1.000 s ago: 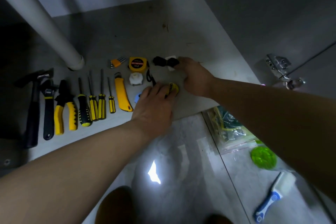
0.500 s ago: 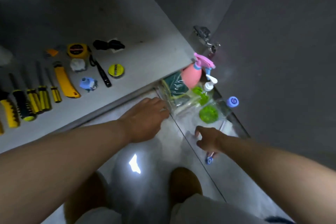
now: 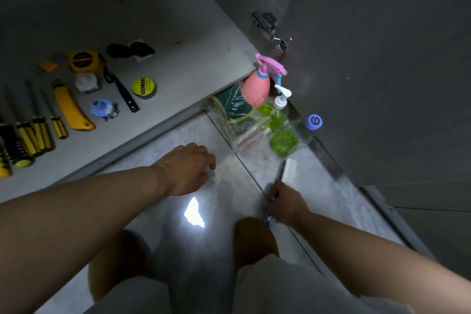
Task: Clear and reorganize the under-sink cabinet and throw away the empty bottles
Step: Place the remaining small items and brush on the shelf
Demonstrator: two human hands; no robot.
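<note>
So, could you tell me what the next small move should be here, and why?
Probably lift the blue-handled brush toward the cabinet floor: the right hand grips its handle, and bare space shows beside the tape roll.

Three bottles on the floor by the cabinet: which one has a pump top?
The green bottle with the white pump; the pink bottle has a trigger sprayer, the clear bottle a blue cap.

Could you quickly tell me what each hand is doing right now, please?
Left hand: open, holding nothing.
Right hand: closed around the handle of the blue-handled cleaning tool lying on the floor.
</note>
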